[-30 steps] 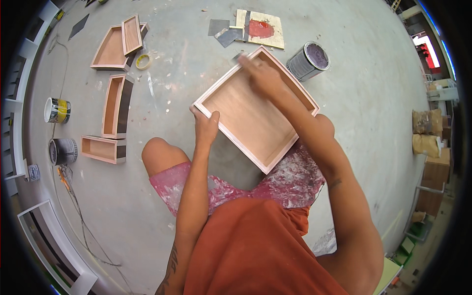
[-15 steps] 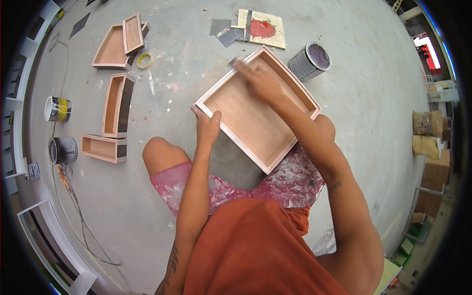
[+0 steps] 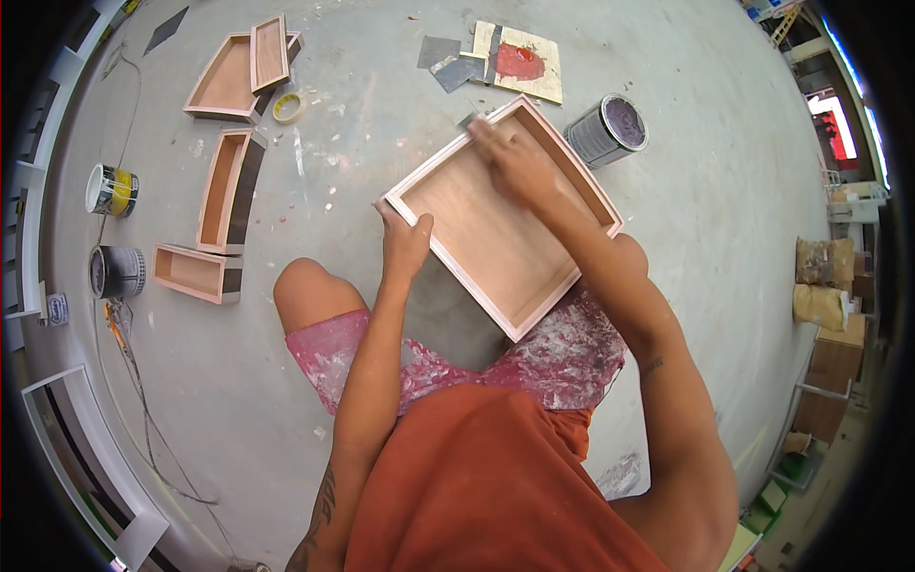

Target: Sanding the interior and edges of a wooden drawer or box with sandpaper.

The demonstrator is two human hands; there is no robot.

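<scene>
A shallow wooden drawer (image 3: 496, 238) with a pale pinkish rim rests tilted across my lap, its inside facing up. My left hand (image 3: 407, 243) grips its left corner, thumb over the rim and fingers underneath. Over the far left edge, my right hand (image 3: 515, 162) presses a small dark grey piece, apparently sandpaper (image 3: 467, 121), against the rim. The fingers are slightly blurred. Just beyond the drawer's far right side stands an open paint can (image 3: 610, 131) with dark purplish contents.
Dark grey sheets (image 3: 456, 71) lie beside a board with red paste (image 3: 543, 81). Several wooden drawers (image 3: 224, 191) sit at left, near a tape roll (image 3: 288, 108). Two paint cans (image 3: 112, 191) and a cable (image 3: 143, 410) are farther left. Bags (image 3: 822, 262) stand at right.
My right hand has slid slightly along the rim toward the drawer's far corner. The left hand keeps its hold. The whole view has shifted a little.
</scene>
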